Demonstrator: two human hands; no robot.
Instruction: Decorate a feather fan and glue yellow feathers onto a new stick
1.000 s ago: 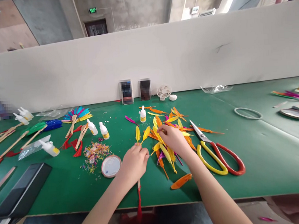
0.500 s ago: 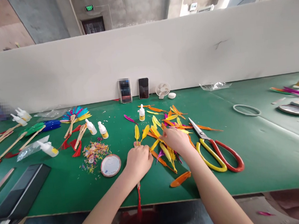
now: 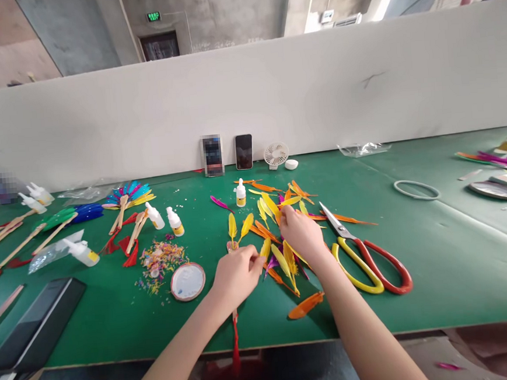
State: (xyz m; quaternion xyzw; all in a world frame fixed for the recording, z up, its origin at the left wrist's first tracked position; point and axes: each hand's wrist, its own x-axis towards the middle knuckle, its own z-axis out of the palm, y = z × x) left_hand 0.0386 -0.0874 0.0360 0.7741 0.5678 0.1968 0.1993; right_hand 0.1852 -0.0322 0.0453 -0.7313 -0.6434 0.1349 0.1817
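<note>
My left hand (image 3: 238,273) is closed in a pinch on the quill end of a small yellow feather (image 3: 265,247). Beneath that hand lies a wooden stick (image 3: 235,314) with a red tassel (image 3: 235,346); two yellow feathers (image 3: 246,228) stand out at its top. My right hand (image 3: 301,231) reaches into a loose pile of yellow, orange and magenta feathers (image 3: 278,258), fingers drawn together. What its fingertips hold, if anything, is hidden. Just right of it are large scissors (image 3: 338,223) with one yellow and one red handle. A lone orange feather (image 3: 305,306) rests nearer the table edge.
A glue bottle (image 3: 240,193) stands behind the pile. To the left are a white-filled lid (image 3: 187,281), colourful scraps (image 3: 162,257), more glue bottles (image 3: 175,222) and feather fans (image 3: 128,195). Two phones (image 3: 244,151) and a small fan (image 3: 276,154) lean near the white partition (image 3: 164,115).
My right hand has moved away from my left hand, slightly up and right into the pile. The yellow feather that spanned both hands now stands up from my left fingers alone.
</note>
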